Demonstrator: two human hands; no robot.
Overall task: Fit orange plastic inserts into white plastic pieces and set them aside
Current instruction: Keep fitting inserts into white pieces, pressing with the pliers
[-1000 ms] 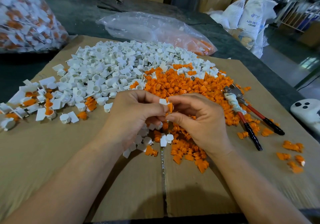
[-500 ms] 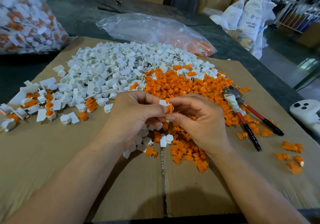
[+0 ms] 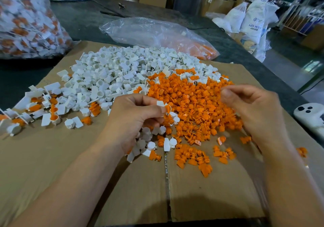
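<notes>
Two hands that met at the centre half a second ago now stand well apart. The right hand (image 3: 254, 107) has left the joint and hangs over the right flank of the heap of loose orange plastic inserts (image 3: 192, 100). It is blurred, with its fingers curled, and I cannot tell whether it holds anything. It now covers the red-handled pliers seen earlier. The left hand (image 3: 133, 119) has kept its place. Its thumb and forefinger pinch the small white plastic piece with a round cup and flat tab (image 3: 162, 104).

The held piece sits at the left fingertips, above the near edge of the orange heap. Orange shows in its cup, so an insert is seated there. The cup mouth faces right, towards the other hand. The flat tab lies on the upper left side. The long axis therefore runs from upper left to lower right in this view; its tilt in depth cannot be judged.

The mound of loose white plastic pieces (image 3: 114, 72) lies behind the left hand on the brown cardboard sheet (image 3: 52, 156). Fitted white-and-orange pieces (image 3: 52, 114) lie at the sheet's left edge. A clear plastic bag (image 3: 149, 32) lies beyond the mound.
</notes>
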